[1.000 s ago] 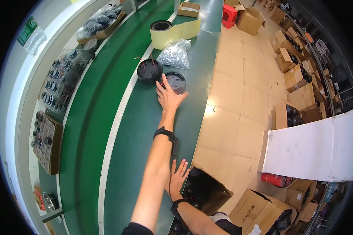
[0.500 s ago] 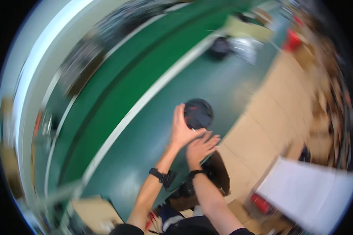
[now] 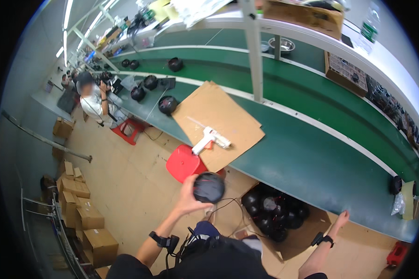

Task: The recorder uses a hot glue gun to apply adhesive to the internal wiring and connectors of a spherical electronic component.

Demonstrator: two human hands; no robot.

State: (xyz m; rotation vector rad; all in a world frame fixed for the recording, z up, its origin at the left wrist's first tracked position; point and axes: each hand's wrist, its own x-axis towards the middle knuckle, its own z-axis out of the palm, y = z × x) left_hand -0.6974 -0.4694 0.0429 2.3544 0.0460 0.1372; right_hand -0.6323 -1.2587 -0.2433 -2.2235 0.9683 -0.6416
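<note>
1. Two bare hands reach out from the near side, each wrist circled by a black band. The left hand (image 3: pixel 187 199) is curled round a black round part (image 3: pixel 209 187), gripping it by its left and near sides; the part is held up off the bench, over the floor.
2. The right hand (image 3: pixel 341 219), well apart to the right, is beside the near edge of the bench; its fingers are too small to tell how far they are closed, or whether they touch the edge.
3. Between the hands, below the bench edge, an open carton (image 3: pixel 307 235) holds many black round pieces (image 3: pixel 274 211).
4. Just beyond the left hand is a red stool (image 3: pixel 184 162), partly under a brown cardboard sheet (image 3: pixel 235 114) that overhangs the green workbench (image 3: pixel 321 172).
5. On the sheet lies a white gun-shaped tool (image 3: pixel 214 138) with an orange trigger.
6. Another black round unit (image 3: pixel 167 105) sits at the sheet's left edge.
7. Farther across, past a white strip, runs a bright green belt (image 3: pixel 302 88).
8. Far left, a person (image 3: pixel 94 100) in a white top and dark cap is at the bench.
9. Far right, a clear bottle (image 3: pixel 370 28) stands on a raised shelf.
</note>
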